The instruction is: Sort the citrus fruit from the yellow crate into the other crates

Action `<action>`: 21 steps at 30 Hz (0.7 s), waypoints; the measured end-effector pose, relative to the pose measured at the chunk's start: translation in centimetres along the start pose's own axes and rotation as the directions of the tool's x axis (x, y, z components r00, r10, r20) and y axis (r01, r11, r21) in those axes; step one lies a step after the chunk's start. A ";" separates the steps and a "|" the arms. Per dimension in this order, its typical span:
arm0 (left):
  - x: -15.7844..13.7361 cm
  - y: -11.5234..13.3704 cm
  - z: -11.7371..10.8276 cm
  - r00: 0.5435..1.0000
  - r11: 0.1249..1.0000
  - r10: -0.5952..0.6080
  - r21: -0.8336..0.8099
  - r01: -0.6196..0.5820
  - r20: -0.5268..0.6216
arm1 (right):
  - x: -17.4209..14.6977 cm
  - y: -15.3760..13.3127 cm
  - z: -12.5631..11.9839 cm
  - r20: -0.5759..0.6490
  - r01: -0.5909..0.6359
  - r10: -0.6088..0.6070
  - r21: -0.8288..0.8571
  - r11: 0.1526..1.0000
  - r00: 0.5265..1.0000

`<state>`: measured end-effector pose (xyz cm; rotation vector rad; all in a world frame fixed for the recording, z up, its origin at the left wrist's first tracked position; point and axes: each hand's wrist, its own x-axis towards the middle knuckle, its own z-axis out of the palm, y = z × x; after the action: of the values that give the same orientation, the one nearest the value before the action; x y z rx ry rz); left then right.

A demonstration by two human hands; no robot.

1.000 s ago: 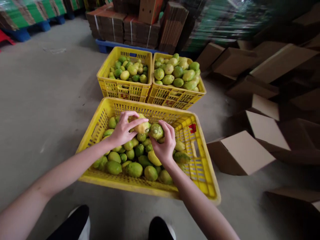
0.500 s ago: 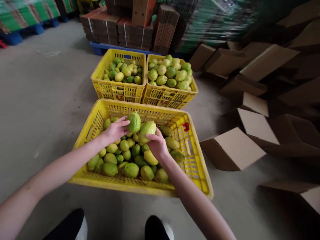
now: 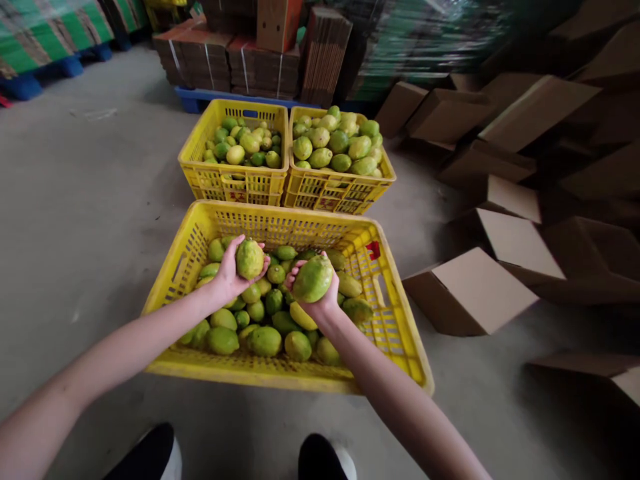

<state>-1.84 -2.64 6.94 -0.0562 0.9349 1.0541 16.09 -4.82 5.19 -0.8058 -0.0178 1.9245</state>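
My left hand (image 3: 233, 270) is closed round a bumpy yellow-green lemon (image 3: 249, 259), palm turned up. In my right hand (image 3: 327, 297) lies a larger, smoother green lemon (image 3: 313, 279), with the fingers curled behind it. Both hands are above the front yellow crate (image 3: 300, 381), a little apart from each other. Beneath them the crate holds many green and yellow lemons (image 3: 264, 341) of mixed sizes, some hidden by my hands and forearms.
Behind the front crate stand a left yellow crate (image 3: 233, 167) and a right yellow crate (image 3: 340, 183), both full of lemons. Open cardboard boxes (image 3: 483, 287) crowd the floor on the right. Bundled flat cartons (image 3: 200, 57) rest on a blue pallet (image 3: 193, 100) at the back.
Both hands have rolled palm up and moved apart, turning the lemons they hold. My left hand has shifted left, my right hand slightly right and nearer to me.
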 end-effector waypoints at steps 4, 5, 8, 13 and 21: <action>1.4 0.5 -0.5 0.992 0.999 0.036 -0.011 -0.038 -0.121 | 0.1 0.0 -0.1 -0.056 -0.001 0.001 0.008 1.000 0.998; 1.6 0.6 -0.6 0.990 0.998 0.055 -0.018 -0.058 -0.131 | 0.2 0.0 -0.2 -0.061 0.007 -0.007 -0.004 1.000 0.998; 1.8 0.8 -0.6 0.992 0.996 0.064 -0.048 -0.070 -0.111 | 0.6 0.1 -1.0 -0.043 0.048 -0.050 -0.042 0.998 0.998; 1.6 0.8 -0.4 0.989 0.991 0.071 -0.102 -0.084 -0.130 | 1.3 0.5 -2.1 -0.089 0.150 -0.158 -0.088 0.985 0.983; 1.1 1.5 0.0 0.987 0.992 0.083 -0.085 -0.095 -0.136 | 1.7 0.7 -2.4 -0.095 0.071 -0.084 -0.135 0.988 0.992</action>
<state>-2.77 -1.07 6.80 -0.1626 1.0163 1.1869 16.34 -4.53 2.18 -0.9757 -0.1146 1.8213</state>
